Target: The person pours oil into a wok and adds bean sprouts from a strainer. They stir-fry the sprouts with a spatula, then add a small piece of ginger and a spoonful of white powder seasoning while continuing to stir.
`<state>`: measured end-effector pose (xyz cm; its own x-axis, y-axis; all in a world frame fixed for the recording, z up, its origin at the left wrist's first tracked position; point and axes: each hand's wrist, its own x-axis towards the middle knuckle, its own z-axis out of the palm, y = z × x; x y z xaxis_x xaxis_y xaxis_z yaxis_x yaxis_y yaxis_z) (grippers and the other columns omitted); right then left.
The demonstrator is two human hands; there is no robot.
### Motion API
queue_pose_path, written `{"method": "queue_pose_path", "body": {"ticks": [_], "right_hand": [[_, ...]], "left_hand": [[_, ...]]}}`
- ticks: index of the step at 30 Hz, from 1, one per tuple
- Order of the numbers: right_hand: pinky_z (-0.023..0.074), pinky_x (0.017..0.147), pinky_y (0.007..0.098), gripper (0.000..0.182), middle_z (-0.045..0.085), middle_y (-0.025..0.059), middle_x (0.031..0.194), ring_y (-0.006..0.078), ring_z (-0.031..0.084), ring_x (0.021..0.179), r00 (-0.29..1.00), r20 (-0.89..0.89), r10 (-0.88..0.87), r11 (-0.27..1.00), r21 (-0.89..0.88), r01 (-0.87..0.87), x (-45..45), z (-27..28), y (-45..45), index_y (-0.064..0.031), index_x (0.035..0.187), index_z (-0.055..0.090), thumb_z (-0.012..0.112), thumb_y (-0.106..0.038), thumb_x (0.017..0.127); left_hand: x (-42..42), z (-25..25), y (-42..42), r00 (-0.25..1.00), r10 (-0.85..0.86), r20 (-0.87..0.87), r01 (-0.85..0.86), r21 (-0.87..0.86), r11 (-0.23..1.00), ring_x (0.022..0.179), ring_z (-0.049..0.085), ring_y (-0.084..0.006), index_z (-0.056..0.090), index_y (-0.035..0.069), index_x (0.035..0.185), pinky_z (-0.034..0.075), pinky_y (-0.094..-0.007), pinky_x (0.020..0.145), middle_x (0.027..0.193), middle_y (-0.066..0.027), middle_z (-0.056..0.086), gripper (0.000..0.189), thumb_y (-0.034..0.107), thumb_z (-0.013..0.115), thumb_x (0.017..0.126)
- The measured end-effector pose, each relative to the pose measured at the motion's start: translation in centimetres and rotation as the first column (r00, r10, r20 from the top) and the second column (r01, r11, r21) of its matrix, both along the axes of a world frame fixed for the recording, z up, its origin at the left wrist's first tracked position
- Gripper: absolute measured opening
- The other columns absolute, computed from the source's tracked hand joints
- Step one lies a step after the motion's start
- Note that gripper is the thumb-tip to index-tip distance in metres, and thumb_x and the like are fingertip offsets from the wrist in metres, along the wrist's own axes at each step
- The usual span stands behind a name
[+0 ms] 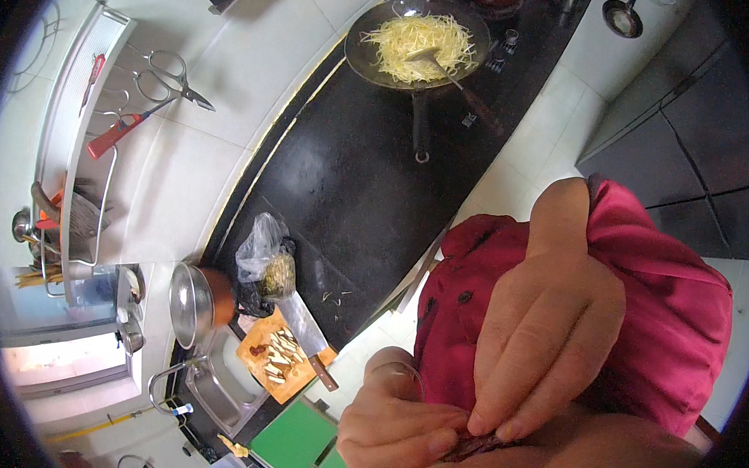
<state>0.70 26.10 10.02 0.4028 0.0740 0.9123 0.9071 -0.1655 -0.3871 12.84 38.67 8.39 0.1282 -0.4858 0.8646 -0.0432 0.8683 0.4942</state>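
Note:
My right hand [547, 338] reaches down from the upper right, its fingertips closed together on a small dark reddish thing [474, 446], mostly hidden by fingers. My left hand [396, 419], at the bottom, has its fingertips against the same thing and close to those of my right hand. What the thing is cannot be told. A thin clear loop [419, 379] shows near my left hand. Behind both hands is a crimson garment [650, 299] with dark buttons. Bare skin fills the lower right corner.
A wok [354, 48] of pale shreds with a metal spatula [422, 54] stands on the black counter [353, 163]. Lower left, a cleaver [303, 325] lies on a wooden board [290, 388] with sliced food, beside plastic bags [262, 247] and a sink [213, 397]. Scissors [167, 77] hang from a rack.

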Motion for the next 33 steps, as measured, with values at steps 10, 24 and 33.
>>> {"method": "queue_pose_path", "body": {"ticks": [10,24,33], "right_hand": [[0.0475,0.065,0.0287,0.011,0.059,0.0079,0.089,0.0218,0.058,0.077,0.915,-0.229,-0.331,0.937,0.034,0.348,2.9,-1.7,0.1,-0.0040,0.083,0.059,0.055,-0.013,0.080],[0.0471,0.066,0.0230,0.020,0.062,0.0090,0.082,0.0109,0.059,0.075,0.559,-0.733,-0.387,0.730,0.127,0.672,4.3,-6.1,-3.1,-0.0016,0.091,0.059,0.060,-0.013,0.075],[0.0463,0.065,0.0245,0.020,0.060,0.0094,0.084,0.0143,0.060,0.075,0.423,-0.740,-0.523,0.682,-0.065,0.729,2.0,-7.1,-4.2,-0.0027,0.094,0.059,0.057,-0.012,0.076]], "left_hand": [[2.1,-2.5,-2.2,0.766,0.573,-0.292,-0.603,-0.018,0.798,0.049,0.050,-0.0177,0.042,0.001,0.071,0.044,-0.0265,0.038,0.061,-0.0140,0.049,0.011,-0.002,0.051,0.068],[3.9,-6.6,-5.1,0.826,0.512,-0.236,-0.335,0.524,0.783,0.063,0.056,-0.0171,0.041,0.001,0.086,0.048,-0.0237,0.056,0.083,-0.0162,0.053,0.021,-0.003,0.058,0.074],[3.9,-7.6,-6.1,0.811,0.512,-0.282,-0.230,0.651,0.723,0.062,0.056,-0.0145,0.043,0.001,0.086,0.049,-0.0233,0.056,0.081,-0.0136,0.054,0.016,-0.004,0.053,0.076]]}}
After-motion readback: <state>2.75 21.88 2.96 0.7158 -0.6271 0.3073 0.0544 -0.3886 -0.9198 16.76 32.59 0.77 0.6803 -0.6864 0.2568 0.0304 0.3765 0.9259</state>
